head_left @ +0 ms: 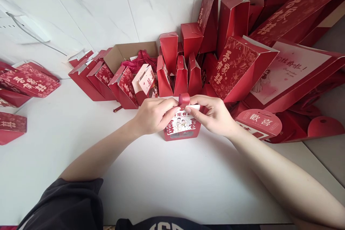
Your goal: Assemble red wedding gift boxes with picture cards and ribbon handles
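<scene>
A small red and white gift box [183,125] stands upright on the table in front of me, with a cartoon wedding couple on its front. A loop of dark red ribbon [184,100] rises from its top edge. My left hand [157,115] pinches the left part of that top edge, thumb close to the ribbon's base. On the other side, my right hand [212,114] is closed on the right part, its thumb over the white front edge. My fingers hide how the ribbon passes through the box.
Behind the hands stands an open cardboard box [115,55] with red ribbon [142,60] in it. Several red gift boxes [168,52] line the wall, and larger ones [239,68] crowd the right. More red boxes [29,79] lie far left on the white table [161,183].
</scene>
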Action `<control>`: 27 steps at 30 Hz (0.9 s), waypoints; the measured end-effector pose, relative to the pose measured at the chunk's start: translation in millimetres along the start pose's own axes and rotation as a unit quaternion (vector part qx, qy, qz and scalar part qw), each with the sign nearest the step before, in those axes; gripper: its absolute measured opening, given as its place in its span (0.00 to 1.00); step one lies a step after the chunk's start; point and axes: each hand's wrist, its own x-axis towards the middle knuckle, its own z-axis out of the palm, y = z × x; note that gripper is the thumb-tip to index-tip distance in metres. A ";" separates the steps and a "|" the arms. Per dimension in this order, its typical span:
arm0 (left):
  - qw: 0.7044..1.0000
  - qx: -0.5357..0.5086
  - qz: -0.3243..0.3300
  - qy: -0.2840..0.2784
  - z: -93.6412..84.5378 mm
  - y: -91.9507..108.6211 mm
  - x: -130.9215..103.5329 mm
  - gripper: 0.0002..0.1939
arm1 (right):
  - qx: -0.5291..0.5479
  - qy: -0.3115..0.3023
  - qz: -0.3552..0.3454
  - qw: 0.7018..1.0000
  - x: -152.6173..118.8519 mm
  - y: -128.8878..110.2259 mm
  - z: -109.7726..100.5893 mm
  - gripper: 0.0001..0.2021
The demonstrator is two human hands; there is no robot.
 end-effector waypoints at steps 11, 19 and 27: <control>0.996 -0.060 -0.017 -0.062 -2.6 -1.0 -2.0 0.06 | -0.011 0.012 -0.008 1.000 -0.2 -0.9 -0.4 0.05; 0.994 -0.093 -0.028 -0.055 0.9 -0.4 -4.0 0.05 | -0.010 0.008 -0.018 1.000 0.2 1.2 -0.7 0.04; 0.991 -0.104 -0.053 -0.065 -0.3 1.8 -3.0 0.06 | -0.021 -0.013 -0.043 0.999 1.3 2.8 -2.1 0.03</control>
